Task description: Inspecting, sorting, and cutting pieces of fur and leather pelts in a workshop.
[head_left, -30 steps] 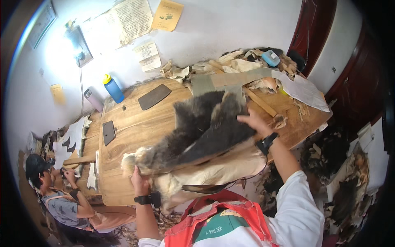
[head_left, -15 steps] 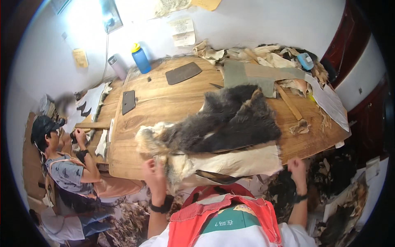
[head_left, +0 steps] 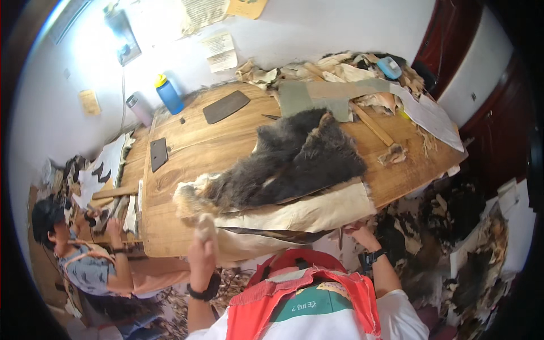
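Note:
A fur pelt [head_left: 294, 164] lies across the near side of the wooden table, dark grey and black on top with a tan, shaggy left end. Its pale skin side [head_left: 306, 212] shows along the front, where a dark fur strip peeks out and the edge hangs over the table. My left hand [head_left: 202, 255] is closed around the pelt's near left corner, its fingers pinching pale skin. At the near right corner, my right hand [head_left: 362, 235] has its fingers curled together by the pelt's edge. A narrow dark piece stands beside those fingertips; what they grip is unclear.
On the wooden table [head_left: 192, 184] lie a dark rectangular plate [head_left: 226, 107], a smaller dark plate [head_left: 159, 154] and a wooden stick [head_left: 372, 123]. A blue bottle [head_left: 169, 96] stands at the back. Hide scraps [head_left: 351, 72] pile up far right. A co-worker [head_left: 93, 255] sits left.
My left hand has closed on the pelt's near left corner. My right hand has moved left to the pelt's right corner. The view has shifted; the co-worker appears lower in it.

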Demonstrator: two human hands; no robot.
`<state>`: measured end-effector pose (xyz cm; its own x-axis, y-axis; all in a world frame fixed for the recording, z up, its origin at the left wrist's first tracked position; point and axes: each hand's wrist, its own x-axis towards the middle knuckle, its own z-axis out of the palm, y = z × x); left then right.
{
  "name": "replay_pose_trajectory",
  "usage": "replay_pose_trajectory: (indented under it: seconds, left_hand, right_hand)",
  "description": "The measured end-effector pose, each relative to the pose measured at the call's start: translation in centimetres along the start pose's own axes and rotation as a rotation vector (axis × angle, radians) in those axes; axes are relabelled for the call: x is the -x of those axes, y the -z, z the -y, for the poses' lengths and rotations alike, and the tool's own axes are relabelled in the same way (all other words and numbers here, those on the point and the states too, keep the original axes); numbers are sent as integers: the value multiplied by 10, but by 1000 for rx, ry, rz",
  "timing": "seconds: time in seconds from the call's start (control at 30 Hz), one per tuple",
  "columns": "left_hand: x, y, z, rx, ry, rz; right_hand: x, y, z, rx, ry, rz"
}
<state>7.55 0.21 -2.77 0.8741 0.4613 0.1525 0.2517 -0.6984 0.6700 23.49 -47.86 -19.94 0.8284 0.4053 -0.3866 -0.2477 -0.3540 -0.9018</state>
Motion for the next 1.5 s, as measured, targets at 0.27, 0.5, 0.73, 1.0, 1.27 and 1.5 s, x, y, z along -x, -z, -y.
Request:
replay_pose_trajectory:
  seconds: [0.27, 0.5, 0.73, 1.0, 1.27, 1.5]
  left_hand:
    - [27, 28, 7, 1008, 399, -483]
    - [34, 44, 21, 936, 433, -362]
    - [-26, 46, 89, 1449, 351, -409]
    - [-133, 12, 41, 1322, 520, -737]
    - [-96, -7, 5, -244, -317, -267]
    - [-98, -21, 31, -255, -262, -56]
  right_hand:
    - [6, -67, 12, 94, 95, -398]
    - [59, 10, 26, 10, -190, -52]
    - [30, 69, 163, -677, 444, 75]
    - [-174, 101, 264, -601, 329, -316]
    - [-206, 56, 254, 531, 323, -552]
    - [-257, 32, 248, 838, 404, -512]
